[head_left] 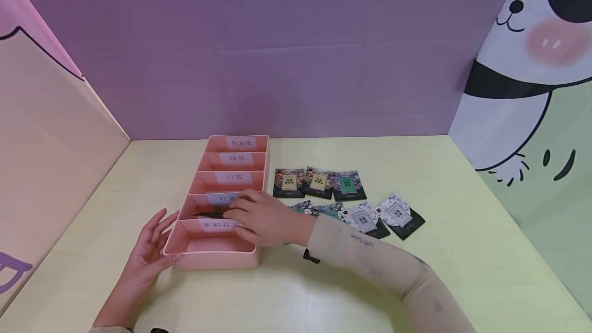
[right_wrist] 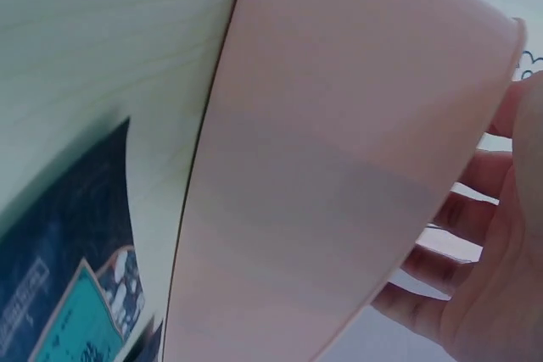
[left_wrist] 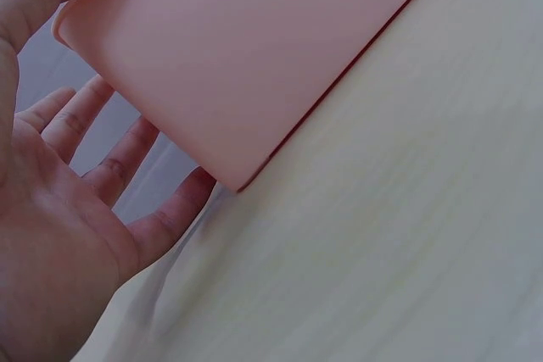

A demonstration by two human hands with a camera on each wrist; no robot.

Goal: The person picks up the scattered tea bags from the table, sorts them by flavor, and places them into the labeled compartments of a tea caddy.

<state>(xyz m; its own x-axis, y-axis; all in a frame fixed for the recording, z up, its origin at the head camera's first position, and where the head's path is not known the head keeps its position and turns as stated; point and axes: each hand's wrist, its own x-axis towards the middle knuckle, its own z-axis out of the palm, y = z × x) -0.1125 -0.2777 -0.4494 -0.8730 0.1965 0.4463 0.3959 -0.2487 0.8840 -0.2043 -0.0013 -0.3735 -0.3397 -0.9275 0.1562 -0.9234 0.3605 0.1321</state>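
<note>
A pink divided box [head_left: 217, 261] has its compartments in a line, each with a white label in Chinese characters. My left hand [head_left: 148, 251] steadies the near left corner, thumb on the front wall and fingers along the left side. In the left wrist view that thumb lies over the box's front face [left_wrist: 254, 65]. Over the right wall reaches my right hand [head_left: 265, 217], its fingers in the second compartment from the front. Beside those fingertips lies a black tea packet [head_left: 209, 215]. The right wrist view shows spread fingers [right_wrist: 475, 209], their tips hidden behind the wall.
Right of the box, tea packets lie in two rows. The back row has yellow-labelled packets [head_left: 289, 183] and a green-labelled packet [head_left: 347, 185]. The front row has white floral packets [head_left: 400, 215] and teal ones [head_left: 329, 210], partly covered by my right arm. A purple partition [head_left: 296, 66] stands behind.
</note>
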